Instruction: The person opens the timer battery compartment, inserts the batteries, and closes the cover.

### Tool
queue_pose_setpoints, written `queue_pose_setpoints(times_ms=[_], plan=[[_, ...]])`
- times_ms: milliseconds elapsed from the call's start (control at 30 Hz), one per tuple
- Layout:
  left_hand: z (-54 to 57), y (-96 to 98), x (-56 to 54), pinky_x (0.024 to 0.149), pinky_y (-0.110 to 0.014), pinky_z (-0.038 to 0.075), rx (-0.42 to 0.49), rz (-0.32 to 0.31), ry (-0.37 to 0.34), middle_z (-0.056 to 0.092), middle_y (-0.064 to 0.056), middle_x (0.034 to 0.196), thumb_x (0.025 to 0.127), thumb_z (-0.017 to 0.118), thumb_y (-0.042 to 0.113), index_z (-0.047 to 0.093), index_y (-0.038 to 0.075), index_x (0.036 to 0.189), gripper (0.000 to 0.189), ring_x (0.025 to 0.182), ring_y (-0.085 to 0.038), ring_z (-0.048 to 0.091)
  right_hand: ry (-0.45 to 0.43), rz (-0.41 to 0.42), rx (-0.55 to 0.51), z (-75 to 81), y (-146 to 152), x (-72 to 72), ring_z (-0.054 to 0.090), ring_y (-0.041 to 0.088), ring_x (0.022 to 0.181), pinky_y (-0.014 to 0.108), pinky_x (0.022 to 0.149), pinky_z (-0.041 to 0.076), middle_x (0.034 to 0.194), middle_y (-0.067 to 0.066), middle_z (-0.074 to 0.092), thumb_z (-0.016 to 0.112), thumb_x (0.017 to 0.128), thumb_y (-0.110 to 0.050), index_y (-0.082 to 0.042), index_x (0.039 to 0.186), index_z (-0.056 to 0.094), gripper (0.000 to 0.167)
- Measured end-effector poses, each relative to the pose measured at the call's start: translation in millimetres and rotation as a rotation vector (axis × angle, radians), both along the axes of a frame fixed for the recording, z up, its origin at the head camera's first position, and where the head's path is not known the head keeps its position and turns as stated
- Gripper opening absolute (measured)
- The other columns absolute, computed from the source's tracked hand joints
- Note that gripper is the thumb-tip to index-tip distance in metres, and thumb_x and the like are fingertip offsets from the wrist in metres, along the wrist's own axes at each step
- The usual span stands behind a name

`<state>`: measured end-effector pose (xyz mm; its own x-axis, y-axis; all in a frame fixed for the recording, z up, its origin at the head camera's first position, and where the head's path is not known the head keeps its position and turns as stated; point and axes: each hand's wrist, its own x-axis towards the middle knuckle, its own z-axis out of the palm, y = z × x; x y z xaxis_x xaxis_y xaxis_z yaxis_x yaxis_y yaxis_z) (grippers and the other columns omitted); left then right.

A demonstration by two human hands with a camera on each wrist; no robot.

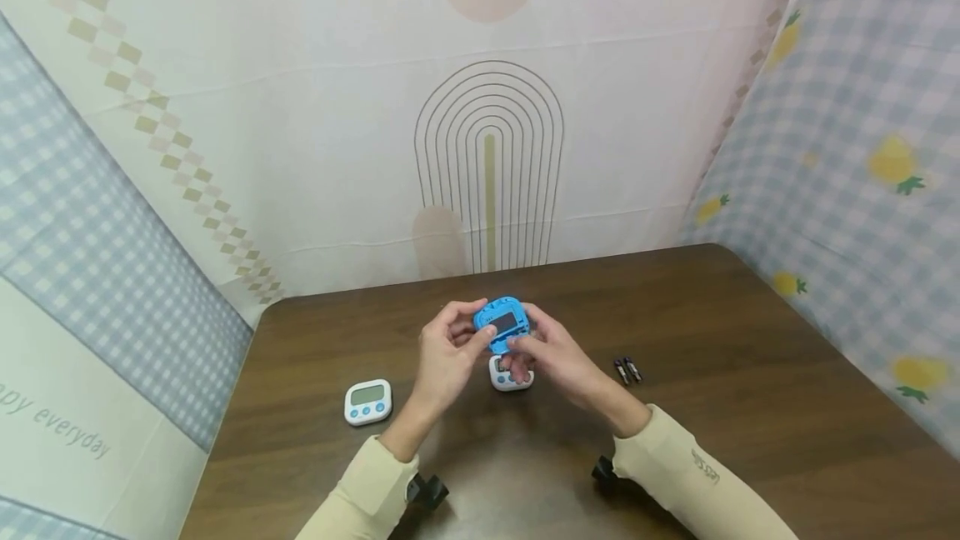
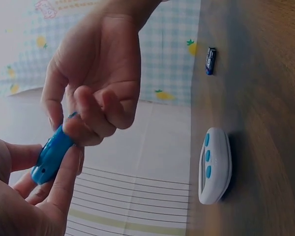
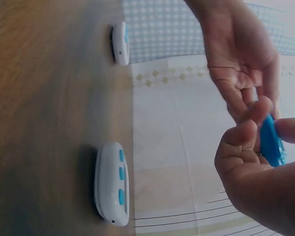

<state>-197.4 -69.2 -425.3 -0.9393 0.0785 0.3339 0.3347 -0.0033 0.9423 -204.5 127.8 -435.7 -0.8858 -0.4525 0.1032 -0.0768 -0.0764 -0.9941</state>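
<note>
Blue device, seemingly light, stiff and best held by its rim, is pinched by left hand and right hand just below frame centre.

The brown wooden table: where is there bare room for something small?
Bare table lies between the two dark cylindrical batteries and the right edge. Behind the white, blue-buttoned timer at left, to the far edge, is free. The middle is crowded: the left hand and right hand hold a blue plastic casing near a second timer.
</note>
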Motion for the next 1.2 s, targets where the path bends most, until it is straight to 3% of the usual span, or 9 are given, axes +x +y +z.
queue_pose_setpoints(times_ms=[167, 333, 633, 800, 900, 1033, 1200], plan=[[0.1, -2.5, -2.4, 0.076, -0.045, 0.067, -0.014, 0.036, -0.024, 0.077, -0.024, 0.108, 0.095, 0.075, -0.002, 0.069, 0.001, 0.128, 0.033, 0.090, -0.031, 0.077, -0.071, -0.059, -0.011, 5.2, 0.4, -1.0, 0.071, 0.014, 0.064, 0.028, 0.065, 0.063, 0.087, 0.006, 0.079, 0.067, 0.104, -0.012, 0.001, 0.153, 0.042, 0.057], [-1.2, -3.1, -3.4, 0.078, -0.051, 0.066, -0.011, 0.054, -0.028, 0.078, -0.024, 0.107, 0.095, 0.075, -0.002, 0.069, 0.001, 0.127, 0.033, 0.091, -0.032, 0.077, -0.104, -0.099, -0.023, 4.7, 1.8, -2.3, 0.073, 0.014, 0.063, 0.029, 0.064, 0.064, 0.087, 0.008, 0.081, 0.072, 0.101, -0.011, 0.003, 0.152, 0.044, 0.060], [0.2, -6.1, -4.5, 0.074, -0.036, 0.067, 0.025, 0.030, -0.021, 0.076, -0.026, 0.107, 0.097, 0.073, 0.000, 0.067, 0.001, 0.132, 0.035, 0.089, -0.028, 0.077, -0.034, -0.138, 0.039, 8.4, 4.5, -1.7, 0.075, 0.020, 0.071, 0.036, 0.075, 0.066, 0.087, 0.015, 0.079, 0.075, 0.100, -0.013, 0.001, 0.152, 0.048, 0.060], [1.9, -7.1, -4.5, 0.077, -0.046, 0.067, 0.026, 0.030, -0.022, 0.076, -0.026, 0.108, 0.097, 0.074, -0.001, 0.067, 0.002, 0.132, 0.036, 0.088, -0.027, 0.077, -0.016, -0.145, 0.058, 9.1, 6.4, -2.7, 0.074, 0.019, 0.071, 0.041, 0.078, 0.066, 0.083, 0.002, 0.078, 0.074, 0.100, -0.013, 0.000, 0.150, 0.050, 0.057], [2.1, -7.6, -4.9, 0.078, -0.051, 0.066, 0.029, 0.030, -0.025, 0.075, -0.028, 0.109, 0.097, 0.074, -0.001, 0.067, 0.002, 0.132, 0.037, 0.088, -0.028, 0.077, -0.003, -0.149, 0.062, 9.3, 7.9, -3.3, 0.074, 0.022, 0.072, 0.044, 0.078, 0.066, 0.084, 0.004, 0.078, 0.074, 0.100, -0.012, 0.000, 0.149, 0.052, 0.055], [2.5, -8.9, -5.1, 0.075, -0.041, 0.067, 0.030, 0.035, -0.027, 0.076, -0.027, 0.109, 0.096, 0.075, -0.002, 0.067, 0.002, 0.133, 0.038, 0.088, -0.030, 0.077, 0.001, -0.164, 0.046, 10.5, 9.6, -4.3, 0.074, 0.025, 0.072, 0.041, 0.077, 0.066, 0.089, 0.016, 0.078, 0.076, 0.099, -0.012, 0.000, 0.144, 0.056, 0.050], [2.8, -9.9, -5.3, 0.073, -0.032, 0.067, 0.029, 0.036, -0.018, 0.076, -0.025, 0.109, 0.097, 0.074, 0.000, 0.065, 0.001, 0.135, 0.039, 0.088, -0.030, 0.077, 0.000, -0.179, 0.006, 10.4, 14.1, -6.9, 0.074, 0.021, 0.069, 0.038, 0.076, 0.067, 0.091, 0.017, 0.079, 0.076, 0.099, -0.011, 0.004, 0.130, 0.059, 0.039]])
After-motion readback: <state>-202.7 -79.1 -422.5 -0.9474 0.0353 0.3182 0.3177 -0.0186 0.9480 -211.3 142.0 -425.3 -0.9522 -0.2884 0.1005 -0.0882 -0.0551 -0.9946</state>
